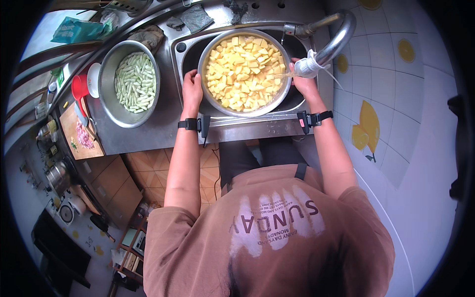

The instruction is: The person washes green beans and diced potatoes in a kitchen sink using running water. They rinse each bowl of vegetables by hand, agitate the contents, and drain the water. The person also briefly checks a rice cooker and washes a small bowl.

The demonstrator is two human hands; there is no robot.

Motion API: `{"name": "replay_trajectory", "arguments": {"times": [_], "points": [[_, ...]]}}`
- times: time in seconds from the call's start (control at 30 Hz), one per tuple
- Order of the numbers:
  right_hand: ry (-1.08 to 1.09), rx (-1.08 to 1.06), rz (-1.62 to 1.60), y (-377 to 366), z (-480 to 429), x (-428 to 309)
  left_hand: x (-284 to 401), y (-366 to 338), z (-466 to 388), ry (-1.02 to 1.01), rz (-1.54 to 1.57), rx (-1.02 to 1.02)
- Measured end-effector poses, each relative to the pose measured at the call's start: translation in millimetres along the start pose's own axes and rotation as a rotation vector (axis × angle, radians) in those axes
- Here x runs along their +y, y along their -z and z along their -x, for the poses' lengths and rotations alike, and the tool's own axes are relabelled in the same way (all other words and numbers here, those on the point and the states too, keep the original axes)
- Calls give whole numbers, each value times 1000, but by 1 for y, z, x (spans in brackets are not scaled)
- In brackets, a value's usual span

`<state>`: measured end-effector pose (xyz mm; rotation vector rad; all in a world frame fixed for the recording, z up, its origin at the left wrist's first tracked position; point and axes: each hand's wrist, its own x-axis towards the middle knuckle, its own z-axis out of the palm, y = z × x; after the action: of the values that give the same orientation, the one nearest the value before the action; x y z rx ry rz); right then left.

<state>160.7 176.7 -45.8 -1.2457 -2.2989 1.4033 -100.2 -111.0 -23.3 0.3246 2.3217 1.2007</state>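
A large round metal basin (203, 97) full of cut yellow potato pieces (245, 70) in water sits over the sink (178, 67). My left hand (192, 91) holds its left rim, fingers curled at the side. At the right rim, my right hand (305, 83) grips the basin, its fingers partly hidden behind the faucet's end. The curved metal faucet (343, 33), its mouth wrapped in white cloth (308, 66), pours water onto the pieces near the right rim. Both wrists wear black straps with small devices.
Left of the sink stands a metal bowl (105, 105) with pale green cut vegetable strips. Beyond it are a white bowl (94, 80), a red ladle (79, 87) and a cutting board (94, 146) with a knife and chopped pink food. Rags (196, 18) lie behind the sink. A tiled wall (397, 85) borders the right.
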Motion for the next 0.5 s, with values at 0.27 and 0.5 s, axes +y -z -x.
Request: {"name": "replay_trajectory", "arguments": {"times": [0.27,0.5], "points": [[-344,-104,-7,-8,30,-31,2,-11,26,64,-204,77],[467,-31,290,-36,36,-94,6,-5,6,-59,-193,32]]}}
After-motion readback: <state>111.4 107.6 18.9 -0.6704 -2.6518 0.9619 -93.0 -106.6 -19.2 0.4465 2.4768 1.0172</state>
